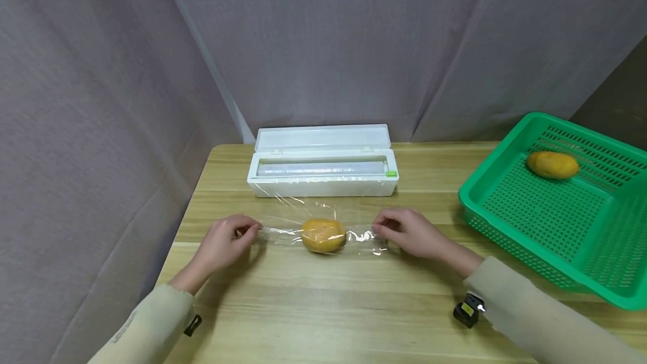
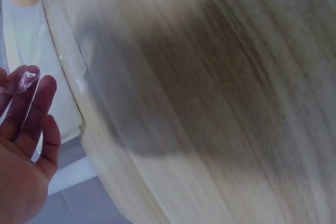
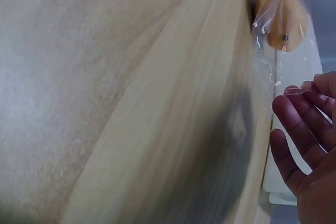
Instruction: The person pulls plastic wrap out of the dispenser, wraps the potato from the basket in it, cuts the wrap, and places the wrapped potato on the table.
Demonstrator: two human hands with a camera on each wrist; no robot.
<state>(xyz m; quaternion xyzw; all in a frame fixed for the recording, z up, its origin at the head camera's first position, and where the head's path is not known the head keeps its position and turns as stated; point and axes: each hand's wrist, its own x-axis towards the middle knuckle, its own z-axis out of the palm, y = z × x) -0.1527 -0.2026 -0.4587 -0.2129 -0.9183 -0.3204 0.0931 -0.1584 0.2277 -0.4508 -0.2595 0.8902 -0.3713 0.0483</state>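
Note:
A yellow mango (image 1: 322, 235) lies on the wooden table with clear plastic wrap (image 1: 361, 235) over it, the film stretching out to both sides. My left hand (image 1: 228, 240) pinches the film's left end between thumb and fingers; in the left wrist view a crumpled bit of wrap (image 2: 27, 80) shows at the fingertips. On the other side my right hand (image 1: 410, 231) pinches the right end, and in the right wrist view the mango (image 3: 282, 18) sits beyond the fingers under the shiny film. Behind the mango stands a white cling film box (image 1: 323, 187), its lid raised and a roll inside.
At the right, a green plastic basket (image 1: 525, 246) holds another mango (image 1: 552, 165). Grey curtains (image 1: 328, 44) hang behind and to the left of the wooden table (image 1: 303, 313). A green slider (image 1: 391, 173) sits at the box's right end.

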